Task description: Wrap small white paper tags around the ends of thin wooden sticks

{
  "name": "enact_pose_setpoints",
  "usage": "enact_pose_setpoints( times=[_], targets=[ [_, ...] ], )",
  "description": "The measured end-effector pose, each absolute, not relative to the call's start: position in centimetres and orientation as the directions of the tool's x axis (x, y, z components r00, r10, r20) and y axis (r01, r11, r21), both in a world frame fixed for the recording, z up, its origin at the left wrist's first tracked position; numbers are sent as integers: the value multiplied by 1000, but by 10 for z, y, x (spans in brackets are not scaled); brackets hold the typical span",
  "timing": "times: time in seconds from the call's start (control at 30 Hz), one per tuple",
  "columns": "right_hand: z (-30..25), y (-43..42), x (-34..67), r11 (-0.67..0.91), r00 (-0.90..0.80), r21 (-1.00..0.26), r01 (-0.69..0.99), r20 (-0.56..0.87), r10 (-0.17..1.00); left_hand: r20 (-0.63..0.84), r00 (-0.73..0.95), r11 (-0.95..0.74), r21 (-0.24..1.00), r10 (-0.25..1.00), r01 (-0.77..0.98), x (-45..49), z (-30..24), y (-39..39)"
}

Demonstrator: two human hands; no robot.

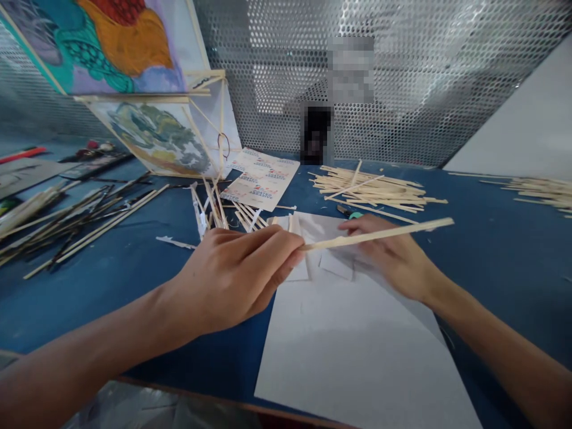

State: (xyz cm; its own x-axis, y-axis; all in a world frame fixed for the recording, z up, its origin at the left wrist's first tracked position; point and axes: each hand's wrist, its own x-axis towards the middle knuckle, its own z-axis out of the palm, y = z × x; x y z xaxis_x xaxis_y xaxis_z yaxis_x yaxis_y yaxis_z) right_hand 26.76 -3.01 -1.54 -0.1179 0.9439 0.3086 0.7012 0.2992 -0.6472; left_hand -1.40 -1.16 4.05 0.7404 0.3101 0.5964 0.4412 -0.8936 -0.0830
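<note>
My left hand (236, 274) is closed in a pinch on one end of a thin bamboo strip (379, 233), which runs out to the right, level above the table. Behind the strip, my right hand (393, 253) lies low over a white paper sheet (357, 345). Its fingers point left toward small cut paper pieces (335, 265). They are smeared by motion, so I cannot tell if they hold anything. A green-handled tool (351, 213) lies just beyond the right hand.
A pile of bamboo strips (370, 187) lies at the back centre on the blue table (491, 250); more sticks (75, 217) lie at the left and far right. Painted kites (156, 131) lean on the perforated metal wall. A printed label sheet (261, 179) lies behind.
</note>
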Motion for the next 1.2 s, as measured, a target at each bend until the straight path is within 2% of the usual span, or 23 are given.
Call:
enact_pose_setpoints(
  times=[0.07, 0.1, 0.23, 0.3, 0.33, 0.4, 0.47, 0.5, 0.53, 0.6, 0.67, 0.73, 0.83, 0.9, 1.0, 1.1, 1.2],
  targets=[
    [-24, -26, 269, 311, -246, -449, 838, 199, 949, 593, 734, -886, -72, 331, 458, -15, 39, -11],
    [-27, -26, 268, 325, -274, -400, 857, 181, 944, 587, 735, -883, -71, 339, 464, -15, 38, -10],
    [-23, -30, 262, 344, -302, -416, 842, 166, 939, 581, 738, -886, -61, 343, 460, -15, 36, -8],
    [-16, -34, 258, 293, -252, -461, 838, 151, 956, 582, 724, -895, 16, 371, 446, -13, 37, -9],
    [-11, -36, 256, 264, -225, -485, 834, 139, 964, 565, 711, -892, 111, 419, 438, -12, 37, -10],
    [-5, -40, 252, 232, -193, -539, 810, 129, 973, 447, 677, -803, 440, 584, 402, -8, 37, -15],
    [-2, -43, 249, 222, -162, -603, 766, 154, 975, 211, 668, -508, 813, 714, 286, -2, 32, -21],
    [-2, -44, 247, 206, -121, -643, 738, 175, 977, 83, 683, -296, 934, 726, 202, 2, 28, -24],
    [-3, -45, 245, 177, -59, -690, 702, 191, 980, -26, 710, -83, 990, 704, 118, 6, 24, -26],
    [-5, -46, 239, 111, 94, -813, 571, 200, 975, -166, 761, 235, 972, 627, 18, 16, 14, -31],
    [-7, -46, 230, 88, 204, -930, 358, 169, 964, -224, 777, 351, 936, 589, 4, 26, 5, -36],
    [-9, -48, 220, 99, 214, -985, 143, 128, 969, -222, 777, 349, 937, 589, 3, 35, -3, -40],
    [-12, -54, 208, 84, 152, -995, -51, 76, 986, -175, 753, 321, 946, 634, -51, 46, -14, -44],
    [-15, -58, 205, 55, 113, -990, -133, 39, 993, -154, 705, 278, 958, 693, -64, 49, -20, -46],
    [-16, -62, 207, 2, 10, -979, -206, 0, 1000, -134, 637, 167, 986, 759, 10, 49, -26, -45],
    [-11, -64, 208, -51, -120, -943, -329, -12, 993, -135, 614, 113, 991, 778, 76, 46, -28, -44],
    [-9, -64, 205, -55, -120, -913, -404, -7, 993, -155, 636, 116, 988, 756, 103, 44, -26, -44]
  ],
)
